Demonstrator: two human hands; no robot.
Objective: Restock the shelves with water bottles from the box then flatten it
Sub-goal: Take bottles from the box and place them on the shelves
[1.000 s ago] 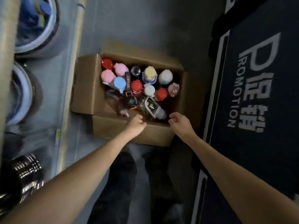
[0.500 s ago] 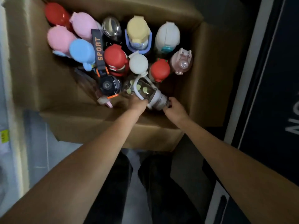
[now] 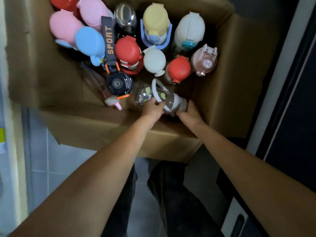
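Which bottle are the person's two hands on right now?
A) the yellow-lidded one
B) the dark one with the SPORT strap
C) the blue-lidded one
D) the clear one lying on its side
D: the left hand and right hand both grip the clear bottle lying sideways in the box.

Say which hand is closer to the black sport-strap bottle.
Left. Left hand lies right of the black bottle; right hand is farther right, at the cap of the clear bottle.
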